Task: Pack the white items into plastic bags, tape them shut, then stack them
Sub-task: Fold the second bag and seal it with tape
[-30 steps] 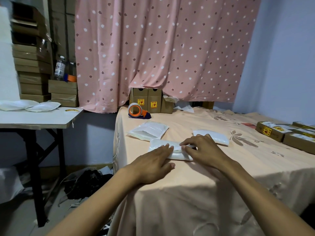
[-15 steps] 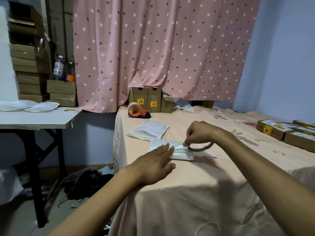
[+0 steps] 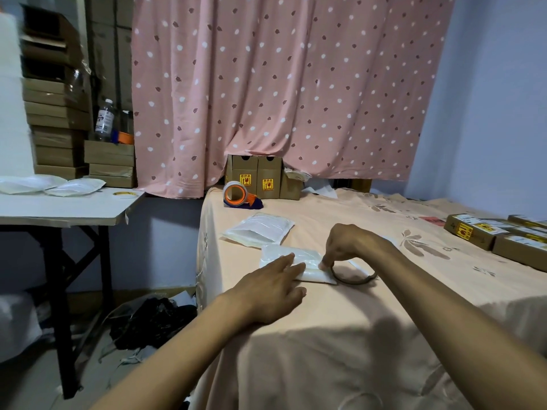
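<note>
- Just in front of the orange tape gun, the bagged white item sits pinned under the left hand, held flat and straight.
- the right hand now pinches a tape roll at its edge (empty a second ago), so taping's probably starting.

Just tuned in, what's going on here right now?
A person is taping a bagged white item shut. The left hand presses flat on the bag, while the right hand holds a tape roll at the bag's right end. A second packed bag lies behind it.
</note>
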